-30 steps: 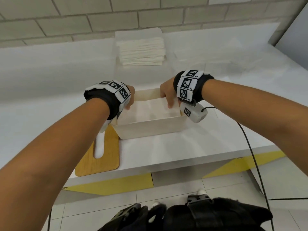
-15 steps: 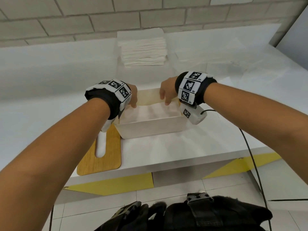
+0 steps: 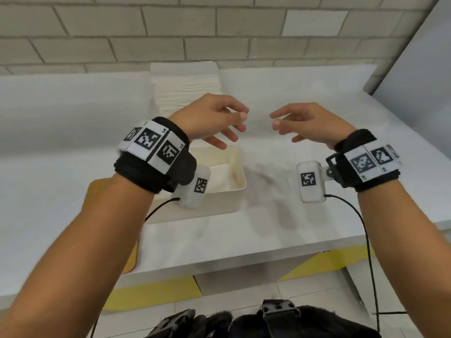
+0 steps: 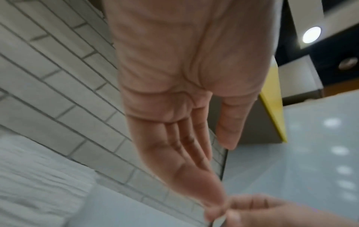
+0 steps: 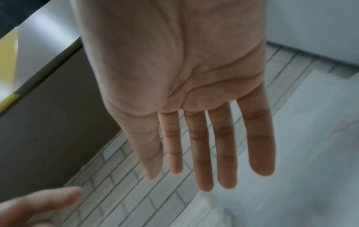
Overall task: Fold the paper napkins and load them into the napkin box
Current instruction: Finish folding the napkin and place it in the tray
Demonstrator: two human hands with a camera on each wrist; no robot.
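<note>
The cream napkin box (image 3: 234,181) stands open on the white table with white napkins lying inside; my left wrist hides its left part. A stack of white paper napkins (image 3: 185,91) sits at the back against the brick wall, and shows blurred in the left wrist view as the napkin stack (image 4: 38,176). My left hand (image 3: 238,126) hovers above the box's far edge, fingers loosely spread and empty. My right hand (image 3: 283,129) hovers to the right of the box, also empty. The wrist views show the left palm (image 4: 174,92) and right palm (image 5: 184,76) with fingers extended.
A wooden board (image 3: 131,262) lies at the table's front left, mostly hidden by my left forearm. A thin white sheet (image 5: 310,122) seems to lie flat on the table beneath my right hand. Black cables hang from both wrists past the table's front edge (image 3: 244,267).
Both hands have let go of the box's far side and lifted off it. They now hover open above the table, the right one having swung out to the right.
</note>
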